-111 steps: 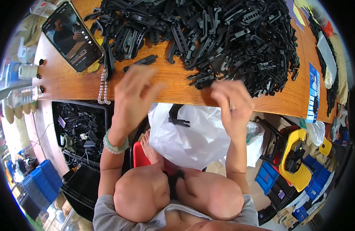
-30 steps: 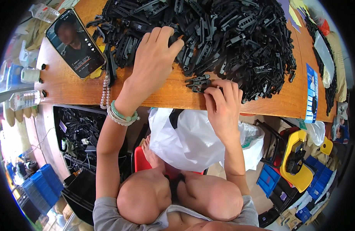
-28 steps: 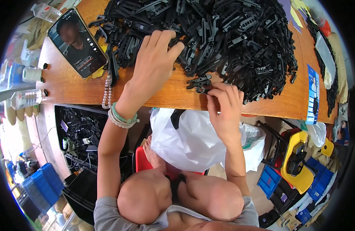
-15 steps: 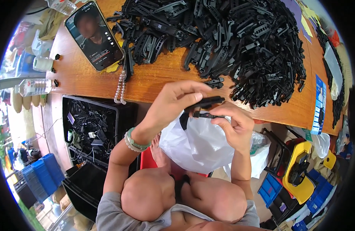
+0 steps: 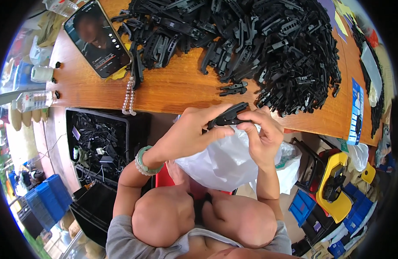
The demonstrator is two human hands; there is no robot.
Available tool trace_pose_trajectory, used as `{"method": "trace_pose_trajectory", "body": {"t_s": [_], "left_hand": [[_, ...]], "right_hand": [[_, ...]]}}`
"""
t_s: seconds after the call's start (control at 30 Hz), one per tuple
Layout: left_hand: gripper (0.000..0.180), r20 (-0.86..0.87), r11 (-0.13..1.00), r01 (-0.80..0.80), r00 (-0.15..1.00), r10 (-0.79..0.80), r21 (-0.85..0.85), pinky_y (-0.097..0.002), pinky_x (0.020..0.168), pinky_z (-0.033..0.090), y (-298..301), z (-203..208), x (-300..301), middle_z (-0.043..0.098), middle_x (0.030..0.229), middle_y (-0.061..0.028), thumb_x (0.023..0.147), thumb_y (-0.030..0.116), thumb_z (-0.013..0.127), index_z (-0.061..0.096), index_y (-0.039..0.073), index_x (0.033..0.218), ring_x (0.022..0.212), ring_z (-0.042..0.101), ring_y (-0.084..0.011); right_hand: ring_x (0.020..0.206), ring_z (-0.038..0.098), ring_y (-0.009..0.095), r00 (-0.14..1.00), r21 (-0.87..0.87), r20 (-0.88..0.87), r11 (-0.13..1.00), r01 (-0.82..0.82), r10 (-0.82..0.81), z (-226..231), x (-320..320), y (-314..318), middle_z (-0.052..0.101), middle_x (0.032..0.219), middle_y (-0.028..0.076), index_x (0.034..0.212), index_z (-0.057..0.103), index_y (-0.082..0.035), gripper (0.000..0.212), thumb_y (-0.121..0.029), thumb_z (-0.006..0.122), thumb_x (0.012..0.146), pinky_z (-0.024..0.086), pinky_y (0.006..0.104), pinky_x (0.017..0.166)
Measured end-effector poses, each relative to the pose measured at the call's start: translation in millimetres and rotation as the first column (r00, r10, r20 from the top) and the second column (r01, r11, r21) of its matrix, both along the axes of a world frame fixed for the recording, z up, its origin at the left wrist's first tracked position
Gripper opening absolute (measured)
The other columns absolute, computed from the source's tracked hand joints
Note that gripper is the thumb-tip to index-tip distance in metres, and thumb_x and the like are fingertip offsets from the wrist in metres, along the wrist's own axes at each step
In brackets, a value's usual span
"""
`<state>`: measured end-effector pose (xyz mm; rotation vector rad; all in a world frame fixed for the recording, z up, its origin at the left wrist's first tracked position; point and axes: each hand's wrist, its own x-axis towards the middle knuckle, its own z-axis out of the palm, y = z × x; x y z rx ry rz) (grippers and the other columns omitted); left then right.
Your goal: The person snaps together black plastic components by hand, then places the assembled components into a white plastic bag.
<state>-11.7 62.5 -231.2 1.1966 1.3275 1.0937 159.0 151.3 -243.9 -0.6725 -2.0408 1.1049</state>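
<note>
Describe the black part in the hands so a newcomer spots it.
Start at the wooden table and its big black heap. At the near edge, the left hand and right hand meet at the black part; unlike the heap's pieces, it's held.

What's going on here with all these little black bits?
A person's bare left hand and right hand are holding a black plastic piece between them, at the near edge of a wooden table. A white plastic bag is below the hands. A big heap of similar black parts covers much of the tabletop, and a lit phone sits to its left.
</note>
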Motion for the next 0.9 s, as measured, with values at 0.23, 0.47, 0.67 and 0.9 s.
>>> {"method": "trace_pose_trajectory", "body": {"t_s": [0.23,0.47,0.67,0.9], "left_hand": [[0.035,-0.234,0.975,-0.054,0.966,0.105,0.217,-0.0359,0.064,0.048,-6,-8,5,0.062,0.085,-0.0195,0.085,0.007,0.064,0.053,0.0,0.117,0.072,0.058,-0.0371],[0.034,-0.314,0.963,0.026,0.948,0.062,0.269,-0.0408,0.06,0.047,-5,-9,3,0.06,0.084,-0.0184,0.081,0.004,0.064,0.054,0.001,0.114,0.073,0.058,-0.0389],[0.031,-0.374,0.974,0.052,0.927,0.036,0.222,-0.0326,0.067,0.051,-1,-9,2,0.066,0.087,-0.0141,0.08,0.004,0.068,0.06,0.0,0.109,0.074,0.064,-0.0301],[0.031,-0.286,0.978,0.052,0.958,0.008,0.201,-0.0386,0.066,0.049,0,-12,-2,0.062,0.089,-0.0179,0.082,0.005,0.065,0.056,0.0,0.112,0.079,0.059,-0.0397]], "right_hand": [[0.069,0.059,0.019,0.989,-0.092,-0.119,0.993,0.071,-0.082,-11,-3,-9,0.066,0.083,0.01,0.102,0.062,0.001,0.033,-0.002,0.074,0.071,0.044,0.0286,0.063],[0.076,0.058,0.016,1.0,-0.088,-0.025,0.996,-0.004,0.001,-11,4,-7,0.066,0.093,0.009,0.101,0.062,0.001,0.036,-0.004,0.076,0.069,0.041,0.0262,0.064],[0.076,0.064,0.023,0.998,-0.065,-0.028,0.997,0.045,-0.047,-13,3,-7,0.067,0.088,0.013,0.096,0.065,0.001,0.03,0.005,0.073,0.067,0.05,0.0297,0.067],[0.075,0.063,0.022,0.998,-0.099,-0.049,0.994,0.038,-0.043,-12,1,-4,0.067,0.086,0.011,0.095,0.066,0.001,0.028,0.001,0.075,0.068,0.05,0.0307,0.067]]}}
